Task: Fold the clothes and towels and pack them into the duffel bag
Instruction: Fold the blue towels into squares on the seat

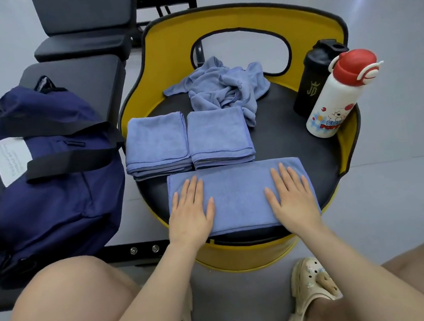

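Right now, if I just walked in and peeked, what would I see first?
First you would see two flat hands, the left hand and the right hand, pressing a half-folded blue towel on the front of a yellow stool. Behind it sit two folded towel stacks and a crumpled blue cloth. A navy duffel bag waits on the left, and a red-capped white bottle stands on the right.

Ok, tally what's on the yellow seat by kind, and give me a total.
Folded towels, finished: 2
Towel half folded under both hands: 1
Crumpled cloth: 1
Bottles: 2
Total: 6
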Motion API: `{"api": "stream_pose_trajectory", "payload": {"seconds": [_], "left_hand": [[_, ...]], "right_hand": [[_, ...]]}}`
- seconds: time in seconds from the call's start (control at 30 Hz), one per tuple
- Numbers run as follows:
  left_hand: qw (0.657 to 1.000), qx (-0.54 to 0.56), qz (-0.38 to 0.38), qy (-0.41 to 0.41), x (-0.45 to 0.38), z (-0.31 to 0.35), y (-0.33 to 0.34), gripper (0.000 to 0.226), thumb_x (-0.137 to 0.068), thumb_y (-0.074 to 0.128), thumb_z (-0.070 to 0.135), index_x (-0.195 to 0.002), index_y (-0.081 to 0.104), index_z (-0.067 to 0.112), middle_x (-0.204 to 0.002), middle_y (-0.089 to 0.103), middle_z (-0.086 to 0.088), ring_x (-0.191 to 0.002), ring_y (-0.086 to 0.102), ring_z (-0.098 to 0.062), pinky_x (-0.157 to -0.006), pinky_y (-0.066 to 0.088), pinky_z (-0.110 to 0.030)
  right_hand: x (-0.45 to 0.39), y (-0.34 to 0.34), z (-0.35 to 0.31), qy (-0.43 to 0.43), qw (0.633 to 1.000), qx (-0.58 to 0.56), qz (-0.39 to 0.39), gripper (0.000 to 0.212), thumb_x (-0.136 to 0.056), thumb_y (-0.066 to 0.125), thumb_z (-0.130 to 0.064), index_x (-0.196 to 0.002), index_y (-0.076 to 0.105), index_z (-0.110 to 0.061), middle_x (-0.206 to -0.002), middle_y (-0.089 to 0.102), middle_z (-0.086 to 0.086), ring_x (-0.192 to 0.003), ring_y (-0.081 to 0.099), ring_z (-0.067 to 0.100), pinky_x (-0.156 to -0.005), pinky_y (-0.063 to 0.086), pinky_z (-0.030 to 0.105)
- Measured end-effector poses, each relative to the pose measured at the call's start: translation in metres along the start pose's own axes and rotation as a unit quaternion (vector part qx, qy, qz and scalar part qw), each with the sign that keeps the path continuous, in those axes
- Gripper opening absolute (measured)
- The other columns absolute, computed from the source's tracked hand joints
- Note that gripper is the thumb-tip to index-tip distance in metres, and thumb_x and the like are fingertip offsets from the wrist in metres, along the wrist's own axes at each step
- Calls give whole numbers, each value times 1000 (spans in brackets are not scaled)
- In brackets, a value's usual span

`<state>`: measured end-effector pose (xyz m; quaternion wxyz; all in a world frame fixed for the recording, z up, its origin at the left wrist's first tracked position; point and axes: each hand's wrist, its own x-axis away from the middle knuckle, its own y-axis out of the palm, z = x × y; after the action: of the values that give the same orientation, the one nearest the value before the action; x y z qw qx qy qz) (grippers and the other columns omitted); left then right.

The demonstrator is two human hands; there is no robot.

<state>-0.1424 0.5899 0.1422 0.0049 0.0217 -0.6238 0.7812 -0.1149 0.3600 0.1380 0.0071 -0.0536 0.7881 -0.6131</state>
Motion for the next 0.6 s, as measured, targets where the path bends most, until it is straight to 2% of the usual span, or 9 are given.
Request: {"api": "stream_pose_trajectory", "payload": {"seconds": [0.1,0.17,0.27,0.37,0.47,0.6], "left_hand": [[1000,-3,-7,5,7,-8,-2,87,-77,-15,56,-152,7,17,-160,1,5,-147,-3,-11,-117,-6,-32],[1000,25,-3,2,11,-12,-4,79,-85,-8,54,-152,10,17,-160,4,5,-147,-1,-10,-117,-3,-31],[985,155,58,-54,13,-16,-11,52,-102,31,32,-149,25,11,-157,21,-2,-145,16,-15,-116,14,-29],[934,281,137,-173,10,-19,-17,50,-95,53,18,-140,38,6,-140,38,-10,-128,41,-26,-106,35,-35],[877,369,111,-287,3,-26,-25,48,-90,62,21,-130,44,3,-130,44,-13,-113,53,-29,-94,44,-37],[868,380,49,-315,-2,-30,-32,42,-88,64,25,-121,51,1,-114,59,-12,-109,56,-29,-84,44,-34]], "right_hand": [[8,-1,1,0,1000,-1,-6,85,-80,-10,-63,-154,4,-24,-160,-5,-6,-147,-8,11,-119,-9,31],[11,-2,3,1,1000,2,-13,81,-83,-7,-64,-154,1,-24,-160,-7,-6,-147,-10,10,-119,-10,30],[11,-8,0,4,1000,4,-10,75,-88,2,-58,-154,2,-21,-161,-6,-5,-147,-10,10,-118,-12,30],[9,-10,-21,-51,999,-13,-2,75,-90,1,-56,-153,8,-17,-160,-1,-6,-147,-7,10,-117,-14,27],[5,-6,-37,-106,994,-3,-18,80,-84,-9,-58,-153,6,-20,-159,-3,-9,-147,-10,9,-116,-16,28],[1,-1,-37,-71,996,18,-47,61,-99,4,-52,-153,-2,-24,-160,-9,-8,-146,-15,13,-118,-15,34]]}}
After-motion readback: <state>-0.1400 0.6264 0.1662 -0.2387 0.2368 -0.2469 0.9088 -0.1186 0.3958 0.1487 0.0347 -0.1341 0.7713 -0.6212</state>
